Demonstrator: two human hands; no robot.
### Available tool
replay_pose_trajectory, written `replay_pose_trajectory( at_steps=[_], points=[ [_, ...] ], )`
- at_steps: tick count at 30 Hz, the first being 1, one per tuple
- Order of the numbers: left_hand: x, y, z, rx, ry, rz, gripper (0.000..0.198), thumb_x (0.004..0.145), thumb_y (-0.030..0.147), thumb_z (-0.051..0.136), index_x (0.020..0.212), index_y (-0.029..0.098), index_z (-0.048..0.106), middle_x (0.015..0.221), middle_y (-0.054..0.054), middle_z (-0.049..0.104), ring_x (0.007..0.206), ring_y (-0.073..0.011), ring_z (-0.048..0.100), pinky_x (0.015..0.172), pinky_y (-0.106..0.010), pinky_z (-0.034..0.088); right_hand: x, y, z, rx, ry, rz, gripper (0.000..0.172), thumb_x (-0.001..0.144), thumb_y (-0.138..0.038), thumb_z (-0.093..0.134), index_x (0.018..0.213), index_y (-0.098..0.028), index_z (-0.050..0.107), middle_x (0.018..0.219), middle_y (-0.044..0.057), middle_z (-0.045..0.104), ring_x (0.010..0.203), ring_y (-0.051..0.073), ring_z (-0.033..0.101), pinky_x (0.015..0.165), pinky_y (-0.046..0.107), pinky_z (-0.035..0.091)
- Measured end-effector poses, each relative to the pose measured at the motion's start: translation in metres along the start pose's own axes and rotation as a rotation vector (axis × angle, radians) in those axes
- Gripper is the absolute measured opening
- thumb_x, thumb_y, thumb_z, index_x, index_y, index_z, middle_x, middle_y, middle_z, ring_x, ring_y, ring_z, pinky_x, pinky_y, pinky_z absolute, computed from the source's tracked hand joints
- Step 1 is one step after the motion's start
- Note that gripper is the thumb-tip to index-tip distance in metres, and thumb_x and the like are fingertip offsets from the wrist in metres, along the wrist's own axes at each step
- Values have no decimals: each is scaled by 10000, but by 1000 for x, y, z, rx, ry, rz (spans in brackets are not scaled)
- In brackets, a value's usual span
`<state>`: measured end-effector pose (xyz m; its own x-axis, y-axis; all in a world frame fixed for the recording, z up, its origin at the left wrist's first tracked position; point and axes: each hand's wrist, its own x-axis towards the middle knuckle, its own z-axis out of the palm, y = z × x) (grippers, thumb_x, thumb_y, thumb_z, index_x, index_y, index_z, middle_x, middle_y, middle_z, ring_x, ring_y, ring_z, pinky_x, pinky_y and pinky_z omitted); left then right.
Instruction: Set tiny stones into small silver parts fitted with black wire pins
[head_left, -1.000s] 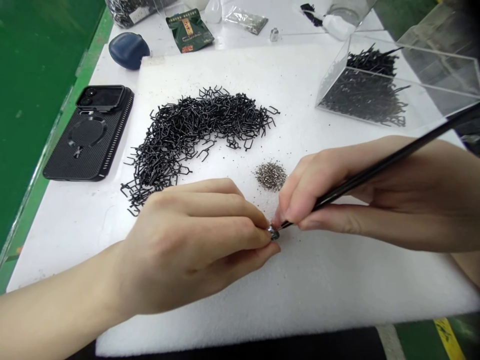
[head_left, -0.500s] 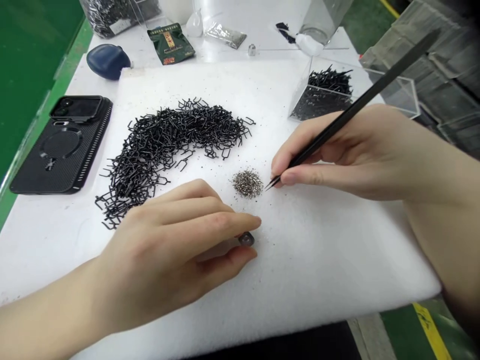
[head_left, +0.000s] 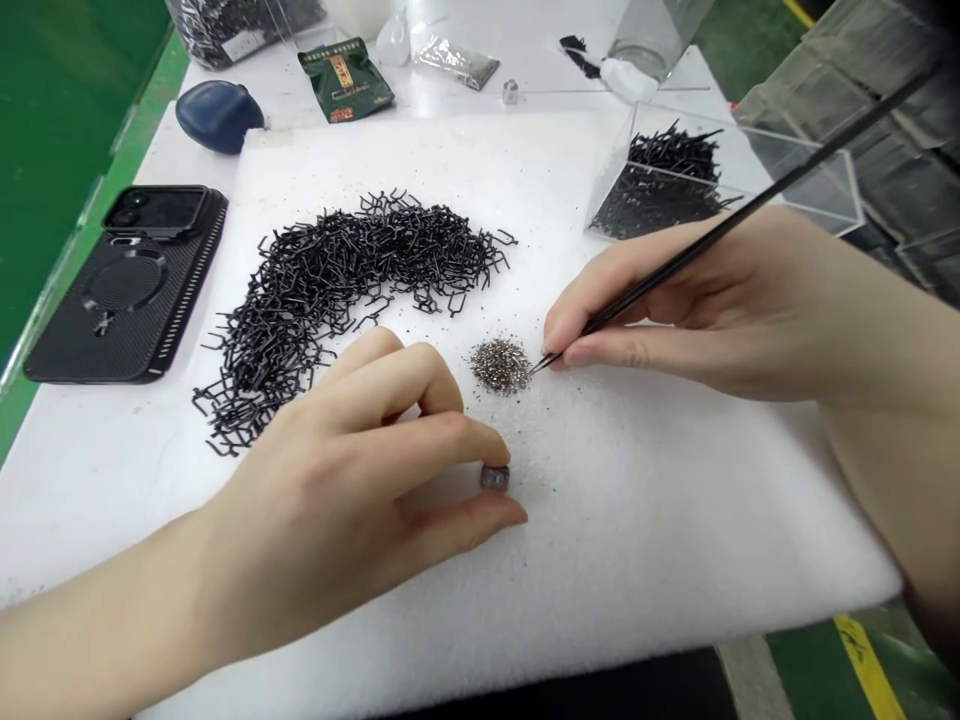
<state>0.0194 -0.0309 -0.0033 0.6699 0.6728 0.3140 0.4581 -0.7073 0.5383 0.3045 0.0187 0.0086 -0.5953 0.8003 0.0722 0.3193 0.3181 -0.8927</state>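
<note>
White bench (head_left: 97, 510) under a foam sheet (head_left: 660, 540), green floor (head_left: 60, 130) beyond. Left hand (head_left: 322, 470): forefinger and thumb appear to pinch a small metal piece (head_left: 495, 477) low over the foam; whether it also touches the foam cannot be told. Remaining fingers curled, gripping nothing. Right hand (head_left: 720, 310): thumb and fingers grasp a slim black pointed tool (head_left: 675, 250) pen-fashion, its fine tip just beside a small heap of grey grains (head_left: 500, 366) on the foam. Farther out: a curved pile of black wire clips (head_left: 337, 265) left of the heap, more clips in a clear acrylic box (head_left: 660, 190), and a phone (head_left: 127, 285) at the left.

Risks: a slackened pinch could drop the piece; a dragged tip could scatter grains, and specks already dot the foam. Grains lost there would be hard to recover. A careless left wrist could disturb the clips.
</note>
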Motion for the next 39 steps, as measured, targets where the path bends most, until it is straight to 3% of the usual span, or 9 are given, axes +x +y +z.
replay_pose_trajectory(
  at_steps=[3,8,11,25,29,39],
  points=[
    [-10,-5,-1,-7,3,-13,185,972,344,975,1140,346,898,930,-23,762,894,-255,711,771,-382,668,0,1,-1,6,0,5,126,913,-284,1052,995,-308,961,1014,3,943,928,241,888,908,364,785],
    [-24,-13,-6,-82,70,26,137,1069,184,809,1109,293,880,923,-1,709,846,-188,649,754,-332,598,0,0,-2,-30,-3,1,103,950,-248,1014,1011,-303,951,999,-9,935,899,218,867,895,345,775],
    [-24,-13,-8,-87,26,29,154,1075,144,803,1112,268,885,932,5,711,851,-171,639,778,-326,595,0,0,-3,-42,-8,0,93,963,-256,1006,1023,-294,947,1013,4,936,911,223,870,884,346,771],
    [-19,-14,-14,-57,-36,21,107,1095,158,839,1088,241,906,926,-1,733,847,-169,665,811,-315,628,0,-2,-1,2,-3,14,96,952,-233,1003,1001,-282,938,1022,8,934,923,214,876,899,340,775],
    [-20,-14,-11,-75,-7,34,101,1096,168,837,1064,223,916,907,-6,724,828,-168,651,795,-313,615,0,-3,-1,-14,-8,24,77,984,-208,956,990,-279,927,1027,6,937,923,203,873,902,328,769],
    [-23,-11,-17,-53,-50,14,92,1126,187,843,1110,239,918,933,8,730,855,-154,663,805,-280,594,-2,-4,5,54,19,70,108,973,-348,1027,974,-303,928,991,7,924,908,243,877,861,409,764]
  ],
)
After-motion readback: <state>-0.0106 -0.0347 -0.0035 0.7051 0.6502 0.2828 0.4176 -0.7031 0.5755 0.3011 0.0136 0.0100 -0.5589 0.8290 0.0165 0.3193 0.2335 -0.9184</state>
